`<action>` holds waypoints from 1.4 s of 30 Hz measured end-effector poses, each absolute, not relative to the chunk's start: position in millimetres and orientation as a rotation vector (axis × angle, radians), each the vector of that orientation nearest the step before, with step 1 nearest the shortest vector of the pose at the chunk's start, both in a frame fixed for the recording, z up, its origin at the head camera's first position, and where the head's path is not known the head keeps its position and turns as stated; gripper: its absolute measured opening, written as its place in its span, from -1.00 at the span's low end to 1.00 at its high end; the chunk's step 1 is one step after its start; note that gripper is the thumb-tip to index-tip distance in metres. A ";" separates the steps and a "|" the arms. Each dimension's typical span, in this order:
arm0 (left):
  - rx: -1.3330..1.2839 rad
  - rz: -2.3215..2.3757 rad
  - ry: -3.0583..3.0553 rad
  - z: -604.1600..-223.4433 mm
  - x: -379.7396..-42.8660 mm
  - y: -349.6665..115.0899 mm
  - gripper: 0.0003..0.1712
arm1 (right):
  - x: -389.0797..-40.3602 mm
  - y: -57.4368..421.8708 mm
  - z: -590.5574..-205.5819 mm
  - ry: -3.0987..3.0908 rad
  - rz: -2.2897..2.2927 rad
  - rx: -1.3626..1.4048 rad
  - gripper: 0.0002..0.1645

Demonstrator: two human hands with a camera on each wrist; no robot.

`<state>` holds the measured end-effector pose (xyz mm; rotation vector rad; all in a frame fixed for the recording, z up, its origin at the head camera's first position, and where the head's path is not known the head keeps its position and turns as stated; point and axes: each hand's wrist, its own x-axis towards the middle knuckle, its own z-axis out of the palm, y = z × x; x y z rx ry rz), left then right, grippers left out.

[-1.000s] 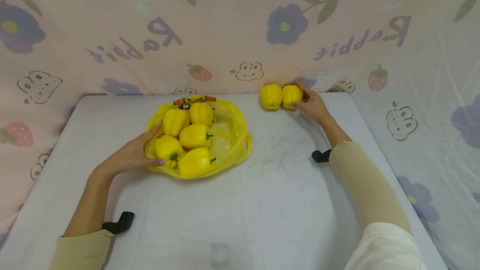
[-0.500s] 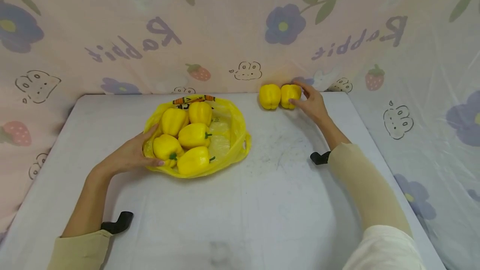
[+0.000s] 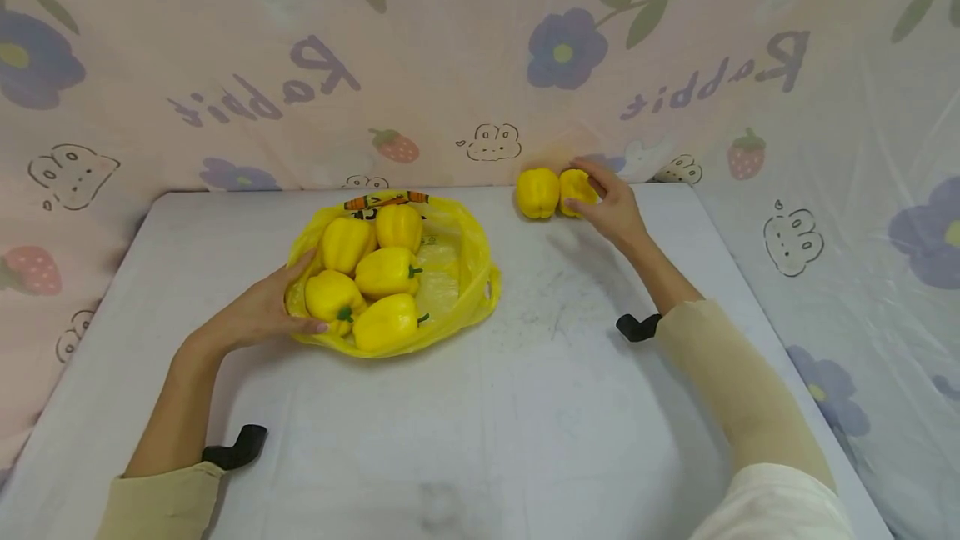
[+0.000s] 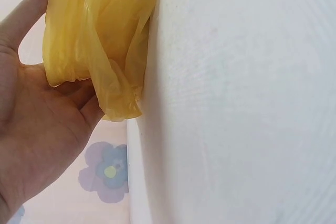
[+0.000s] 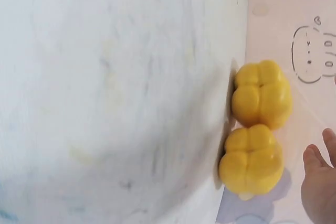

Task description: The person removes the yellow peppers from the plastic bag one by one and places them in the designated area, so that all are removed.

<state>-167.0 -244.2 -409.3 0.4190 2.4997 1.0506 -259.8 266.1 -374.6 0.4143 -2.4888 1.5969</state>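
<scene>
On the left of the table, a yellow plastic bag (image 3: 480,273) stands with its mouth spread wide, several yellow bell peppers (image 3: 386,272) lying inside. My left hand (image 3: 258,311) holds the bag's left side, thumb at the front and fingers toward the back; the left wrist view shows the fingers passing behind the plastic (image 4: 100,30). Two more bell peppers sit side by side at the table's back edge, a left one (image 3: 537,193) and a right one (image 3: 576,188). Over the right one is my right hand (image 3: 617,208), its fingers spread and apart from the pepper in the right wrist view.
A white-covered table (image 3: 480,432) carries everything, with faint grey marks on its surface. Behind it and to the right hangs a printed curtain (image 3: 450,40) with flowers, rabbits and strawberries, close to the two peppers at the back edge.
My right hand has shifted slightly left, from the right pepper's side to over it, covering more of it. The left hand, the bag and the peppers stay as they were.
</scene>
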 end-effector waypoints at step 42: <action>0.375 0.996 2.520 -407.9 -167.1 -243.6 0.38 | -242.8 143.7 -366.5 -2.436 1.734 1.045 -0.35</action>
